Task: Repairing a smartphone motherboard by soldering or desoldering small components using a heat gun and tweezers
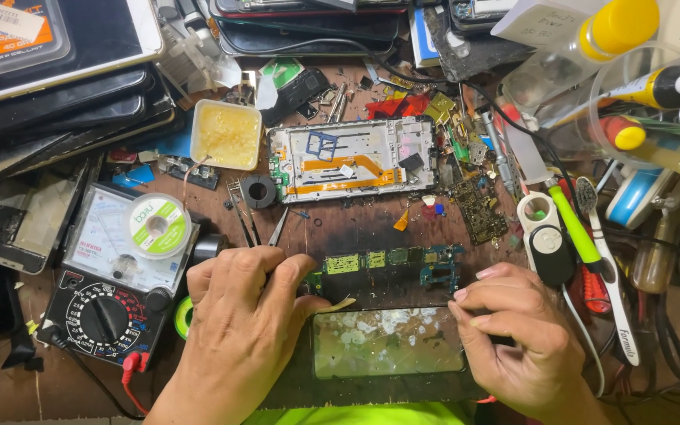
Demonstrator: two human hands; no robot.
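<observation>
An opened phone (391,346) lies on a dark mat at the front, its bare back plate shiny with glue marks. Along its upper edge runs a green circuit board (391,264) with metal shields. My left hand (242,330) grips the phone's left end, fingers curled over the board's left corner. My right hand (517,334) holds the phone's right side, fingertips pressed on the frame edge. A second stripped phone frame (353,160) with orange flex cables lies behind, apart from both hands.
An analog multimeter (112,271) with a solder reel (157,226) on it sits left. A flux tub (226,134), tweezers (261,228), loose board pieces (478,208), a toothbrush (604,260), screwdrivers and stacked phones crowd the back and right.
</observation>
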